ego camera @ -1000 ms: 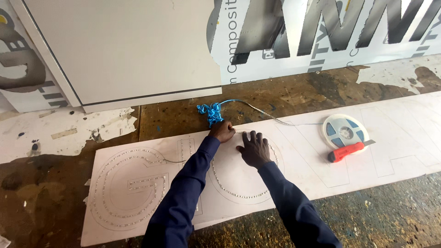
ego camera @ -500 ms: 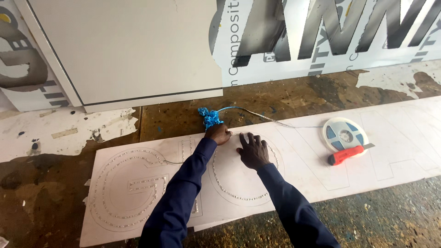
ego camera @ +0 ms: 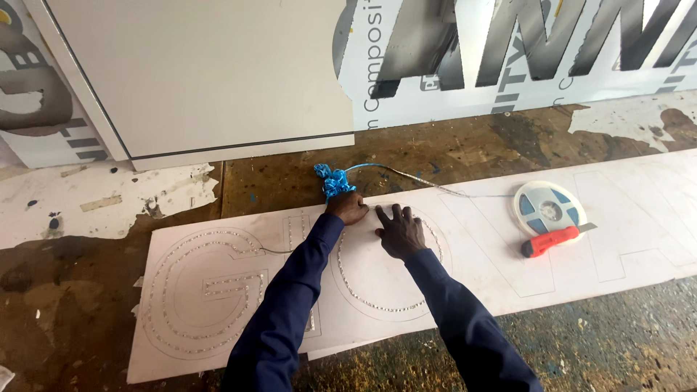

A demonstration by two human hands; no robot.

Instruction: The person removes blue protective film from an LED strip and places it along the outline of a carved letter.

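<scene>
While the left hand [ego camera: 348, 208] pinches the light strip [ego camera: 428, 183] at the round outline's top edge, the right hand [ego camera: 398, 231] lies open, fingers spread flat on the white board [ego camera: 624, 254] just beside it — best pressed firmly along the line. Crumpled blue backing [ego camera: 332, 181] sits just above the left hand, centre frame.

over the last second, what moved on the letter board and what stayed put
Very little changed. The right hand shifted slightly along the top of the round letter outline; the left hand kept pressing the strip beside the blue crumpled backing. The reel, the red-handled knife and the white board stayed put.
</scene>
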